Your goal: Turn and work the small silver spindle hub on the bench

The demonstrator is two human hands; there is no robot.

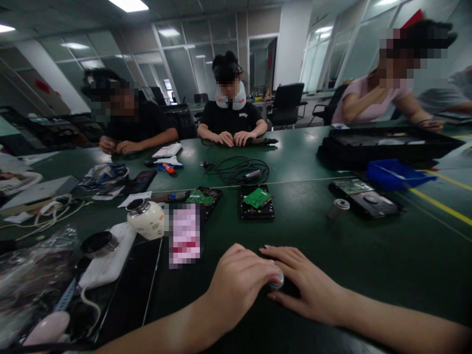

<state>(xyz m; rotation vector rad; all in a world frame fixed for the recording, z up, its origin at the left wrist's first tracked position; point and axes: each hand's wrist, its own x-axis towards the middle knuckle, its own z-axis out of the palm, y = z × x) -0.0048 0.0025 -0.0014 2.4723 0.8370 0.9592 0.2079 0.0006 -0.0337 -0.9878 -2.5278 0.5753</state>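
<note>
The fingers of my left hand (238,280) curl over a small round silvery piece (277,278) near the table's front. Most of that piece is hidden, so its kind does not show. My right hand (308,285) lies just to its right, fingers stretched out and thumb apart; whether it touches the piece I cannot tell. Beyond the hands is a hard drive (257,212) with a green circuit board (257,198) tilted on top. Another hard drive (212,204), also with a green board, sits to its left. Right of them stands a small metal cylinder (338,210) before a third drive (370,199).
Three people sit across the green table; the middle person holds an electric screwdriver (260,141). A coiled black cable (236,169) lies midway. At right are a blue bin (396,174) and black tray (391,147). At left are a cream bottle (147,221), tablet-like slab (129,285) and cables.
</note>
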